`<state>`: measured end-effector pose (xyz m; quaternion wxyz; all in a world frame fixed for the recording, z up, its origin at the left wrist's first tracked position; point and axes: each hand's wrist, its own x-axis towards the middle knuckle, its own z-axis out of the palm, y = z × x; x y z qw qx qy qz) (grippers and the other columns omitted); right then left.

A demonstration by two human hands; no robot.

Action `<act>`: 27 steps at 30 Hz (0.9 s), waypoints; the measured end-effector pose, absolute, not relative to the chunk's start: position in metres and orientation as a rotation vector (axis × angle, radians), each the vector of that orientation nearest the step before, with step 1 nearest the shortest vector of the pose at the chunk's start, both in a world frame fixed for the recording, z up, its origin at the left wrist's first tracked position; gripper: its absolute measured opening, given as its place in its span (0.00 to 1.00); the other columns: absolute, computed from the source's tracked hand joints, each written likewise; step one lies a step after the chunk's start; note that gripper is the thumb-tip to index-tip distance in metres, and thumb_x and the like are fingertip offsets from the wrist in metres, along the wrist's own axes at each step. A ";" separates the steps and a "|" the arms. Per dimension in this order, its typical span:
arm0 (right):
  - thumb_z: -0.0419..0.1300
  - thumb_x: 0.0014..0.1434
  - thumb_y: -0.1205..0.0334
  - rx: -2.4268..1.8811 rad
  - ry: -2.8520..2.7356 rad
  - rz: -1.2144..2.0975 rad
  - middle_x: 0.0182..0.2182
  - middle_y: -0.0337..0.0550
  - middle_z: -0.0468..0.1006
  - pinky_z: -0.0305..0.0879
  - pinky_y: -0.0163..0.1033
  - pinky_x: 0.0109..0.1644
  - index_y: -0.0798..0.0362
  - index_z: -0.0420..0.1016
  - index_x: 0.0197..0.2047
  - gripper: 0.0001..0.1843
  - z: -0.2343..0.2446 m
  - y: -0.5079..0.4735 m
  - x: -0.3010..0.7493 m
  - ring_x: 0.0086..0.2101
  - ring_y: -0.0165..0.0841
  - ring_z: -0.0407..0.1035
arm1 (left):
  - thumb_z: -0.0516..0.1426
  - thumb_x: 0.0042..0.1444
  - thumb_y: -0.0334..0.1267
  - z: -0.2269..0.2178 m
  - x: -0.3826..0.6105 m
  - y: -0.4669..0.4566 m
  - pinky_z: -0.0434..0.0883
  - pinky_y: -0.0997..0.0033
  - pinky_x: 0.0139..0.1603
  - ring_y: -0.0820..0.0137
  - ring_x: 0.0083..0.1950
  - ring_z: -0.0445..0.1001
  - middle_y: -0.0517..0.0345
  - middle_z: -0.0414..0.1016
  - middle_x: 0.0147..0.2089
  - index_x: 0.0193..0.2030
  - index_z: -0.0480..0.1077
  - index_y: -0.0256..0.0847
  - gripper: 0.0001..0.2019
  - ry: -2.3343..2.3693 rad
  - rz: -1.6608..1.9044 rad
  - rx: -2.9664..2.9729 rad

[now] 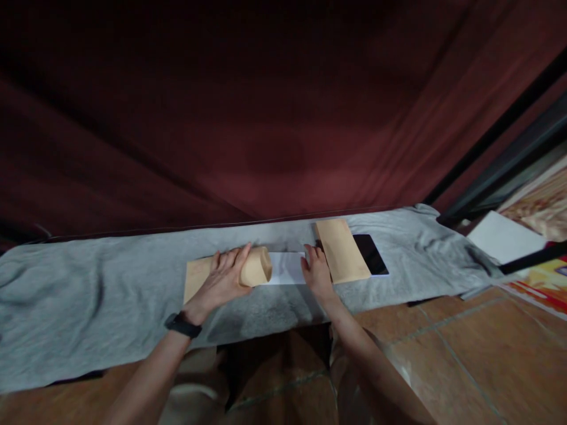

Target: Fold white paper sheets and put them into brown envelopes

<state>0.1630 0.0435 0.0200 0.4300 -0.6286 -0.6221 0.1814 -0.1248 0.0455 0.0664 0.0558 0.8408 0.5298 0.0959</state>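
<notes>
My left hand (pixel 224 277) lies on a tan envelope (pixel 197 277) on the grey cloth, fingers curled over its bulging open end (pixel 259 267). A folded white sheet (pixel 287 267) sticks out of that opening to the right. My right hand (pixel 316 273) rests flat with fingers stretched out on the sheet's right end. Just right of that hand lies a second tan envelope (pixel 341 251), partly covering a dark tablet (pixel 372 254). A black watch (pixel 182 325) is on my left wrist.
The grey cloth (pixel 88 295) covers a long low surface in front of a dark red curtain (pixel 266 106). A tiled floor (pixel 465 360) is on the right, with white paper (pixel 505 237) and colourful printed material (pixel 543 277) at the far right.
</notes>
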 end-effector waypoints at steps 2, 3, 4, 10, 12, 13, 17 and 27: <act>0.53 0.66 0.62 -1.367 -1.527 0.686 0.51 0.51 0.78 0.70 0.43 0.55 0.53 0.76 0.54 0.17 0.025 0.044 0.159 0.49 0.39 0.74 | 0.63 0.50 0.54 0.066 -0.109 0.038 0.43 0.37 0.73 0.46 0.69 0.60 0.40 0.63 0.67 0.78 0.32 0.45 0.57 1.593 0.361 2.581; 0.53 0.66 0.60 -1.280 -1.522 0.869 0.47 0.49 0.80 0.71 0.43 0.53 0.52 0.78 0.51 0.16 0.026 0.044 0.156 0.45 0.37 0.75 | 0.63 0.50 0.53 0.066 -0.103 0.036 0.44 0.37 0.72 0.47 0.69 0.60 0.40 0.63 0.66 0.78 0.32 0.45 0.57 1.589 0.393 2.597; 0.53 0.67 0.57 -1.197 -1.517 1.062 0.43 0.46 0.82 0.73 0.42 0.51 0.52 0.79 0.49 0.15 0.026 0.044 0.152 0.42 0.36 0.76 | 0.63 0.51 0.52 0.067 -0.098 0.034 0.45 0.37 0.72 0.47 0.68 0.61 0.41 0.64 0.65 0.78 0.32 0.43 0.57 1.587 0.424 2.617; 0.58 0.64 0.54 -1.018 -1.622 1.466 0.41 0.44 0.83 0.71 0.45 0.55 0.50 0.82 0.46 0.14 0.023 0.037 0.145 0.46 0.38 0.76 | 0.62 0.53 0.45 0.059 -0.086 0.022 0.46 0.38 0.73 0.47 0.68 0.62 0.38 0.64 0.65 0.77 0.37 0.39 0.52 1.484 0.431 2.806; 0.58 0.64 0.56 -1.061 -1.702 1.357 0.45 0.44 0.83 0.69 0.45 0.57 0.50 0.82 0.46 0.13 0.026 0.034 0.151 0.49 0.39 0.74 | 0.61 0.53 0.44 0.058 -0.084 0.018 0.46 0.37 0.73 0.47 0.68 0.62 0.38 0.64 0.66 0.77 0.38 0.39 0.50 1.434 0.411 2.844; 0.58 0.64 0.57 -1.054 -1.733 1.379 0.44 0.43 0.83 0.69 0.44 0.56 0.50 0.82 0.46 0.13 0.028 0.033 0.153 0.48 0.39 0.74 | 0.61 0.53 0.43 0.059 -0.083 0.016 0.46 0.37 0.73 0.47 0.68 0.62 0.38 0.64 0.66 0.77 0.38 0.39 0.50 1.415 0.406 2.848; 0.58 0.62 0.59 -1.020 -1.901 1.545 0.33 0.39 0.80 0.70 0.40 0.48 0.51 0.81 0.37 0.10 0.030 0.026 0.157 0.38 0.35 0.73 | 0.61 0.52 0.39 0.065 -0.078 0.008 0.44 0.39 0.74 0.49 0.69 0.61 0.40 0.65 0.65 0.78 0.37 0.39 0.51 1.360 0.404 2.809; 0.57 0.58 0.63 -1.208 -1.839 1.571 0.36 0.38 0.77 0.65 0.35 0.39 0.50 0.78 0.44 0.12 0.040 0.021 0.142 0.36 0.33 0.67 | 0.62 0.49 0.36 0.071 -0.078 0.007 0.46 0.42 0.74 0.52 0.66 0.62 0.46 0.64 0.62 0.77 0.38 0.45 0.52 1.240 0.531 2.786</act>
